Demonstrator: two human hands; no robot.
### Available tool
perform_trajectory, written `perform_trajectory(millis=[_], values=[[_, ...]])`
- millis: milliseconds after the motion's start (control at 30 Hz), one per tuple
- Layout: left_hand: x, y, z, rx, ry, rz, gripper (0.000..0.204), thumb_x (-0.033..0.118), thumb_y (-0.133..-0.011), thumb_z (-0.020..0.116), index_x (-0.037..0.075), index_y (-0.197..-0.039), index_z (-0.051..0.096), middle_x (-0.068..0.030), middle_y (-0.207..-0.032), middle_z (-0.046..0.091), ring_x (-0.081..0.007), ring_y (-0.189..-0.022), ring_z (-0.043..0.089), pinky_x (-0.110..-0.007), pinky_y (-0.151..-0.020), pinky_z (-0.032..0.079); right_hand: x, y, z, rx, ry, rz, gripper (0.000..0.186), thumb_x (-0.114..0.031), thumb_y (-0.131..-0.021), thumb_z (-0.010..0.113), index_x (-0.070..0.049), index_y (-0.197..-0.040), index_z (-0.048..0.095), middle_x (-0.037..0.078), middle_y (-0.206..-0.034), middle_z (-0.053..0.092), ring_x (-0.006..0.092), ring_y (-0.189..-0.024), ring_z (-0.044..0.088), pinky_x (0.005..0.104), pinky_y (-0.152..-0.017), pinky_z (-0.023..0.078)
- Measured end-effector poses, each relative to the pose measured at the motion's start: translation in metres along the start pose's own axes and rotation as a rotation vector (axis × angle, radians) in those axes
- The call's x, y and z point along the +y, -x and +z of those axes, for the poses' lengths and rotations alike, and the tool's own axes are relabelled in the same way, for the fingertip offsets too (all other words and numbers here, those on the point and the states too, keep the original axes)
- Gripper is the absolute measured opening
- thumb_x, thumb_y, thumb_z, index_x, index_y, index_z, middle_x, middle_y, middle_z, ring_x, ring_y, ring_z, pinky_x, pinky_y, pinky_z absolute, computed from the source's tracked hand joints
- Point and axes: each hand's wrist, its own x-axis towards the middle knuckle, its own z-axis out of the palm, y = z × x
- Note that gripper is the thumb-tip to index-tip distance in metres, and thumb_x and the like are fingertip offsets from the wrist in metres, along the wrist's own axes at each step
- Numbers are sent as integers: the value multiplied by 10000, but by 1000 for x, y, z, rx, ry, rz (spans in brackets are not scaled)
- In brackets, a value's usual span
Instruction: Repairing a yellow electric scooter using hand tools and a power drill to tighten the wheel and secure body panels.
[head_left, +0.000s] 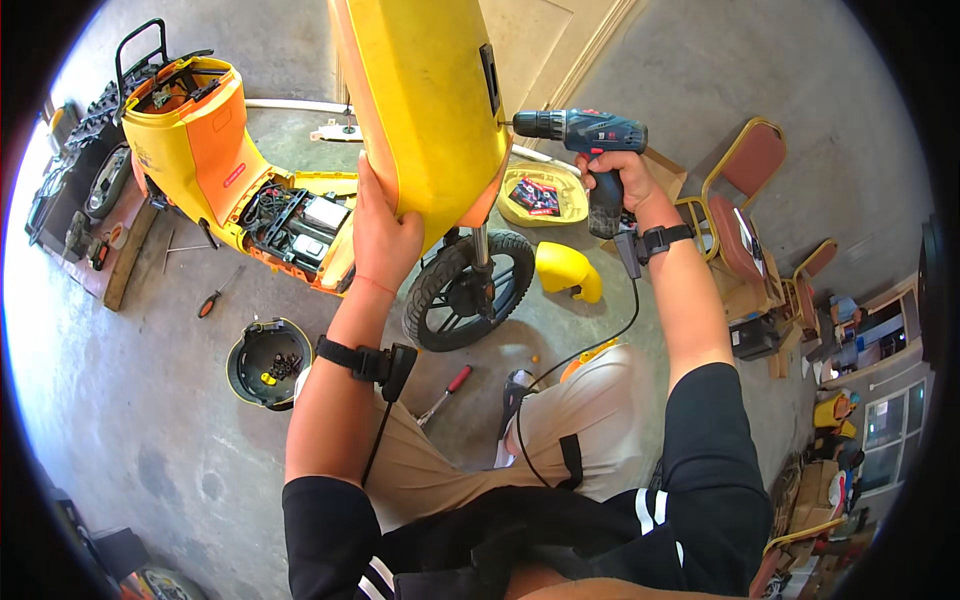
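Note:
My right hand [622, 178] is wrapped round the grip of a dark blue cordless drill [600, 132]. The drill lies level, its bit pointing left and meeting the right edge of a tall yellow front panel [425, 110] of a scooter. Whether the bit sits in a screw I cannot tell. My left hand [385, 232] grips the panel's lower left edge, fingers stretched up its side and thumb across the front. Below the panel stands the front wheel [470, 290]. Behind, on the left, is the scooter's yellow-orange body [200, 140], with wiring and boxes exposed in its floor [310, 225].
A yellow tub [515, 205] holding a packet and a yellow cover piece [567, 272] lie right of the wheel. A bowl of small parts [270, 362], a red-handled screwdriver [445, 393] and an orange-handled one [209, 304] are on the floor. Red chairs [748, 160] stand right.

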Motion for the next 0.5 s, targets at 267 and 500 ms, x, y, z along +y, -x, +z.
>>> perform_trajectory(millis=[267,500], values=[[0,0,3,22,-14,-10,832,-6,-747,561,-125,-1489,204,-378,-1406,432,-497,-1299,447,-462,-1107,376,-1,2,7,14,-16,10,254,-61,-756,611,25,-994,624,101,-837,647,196,-676,619,301,-688,518],[1,1,6,36,-46,-32,813,-13,-750,552,-130,-1482,218,-380,-1414,423,-497,-1312,435,-469,-1115,366,-2,9,24,130,-140,94,242,-112,-753,598,0,-967,600,83,-827,633,180,-663,604,317,-651,543]])
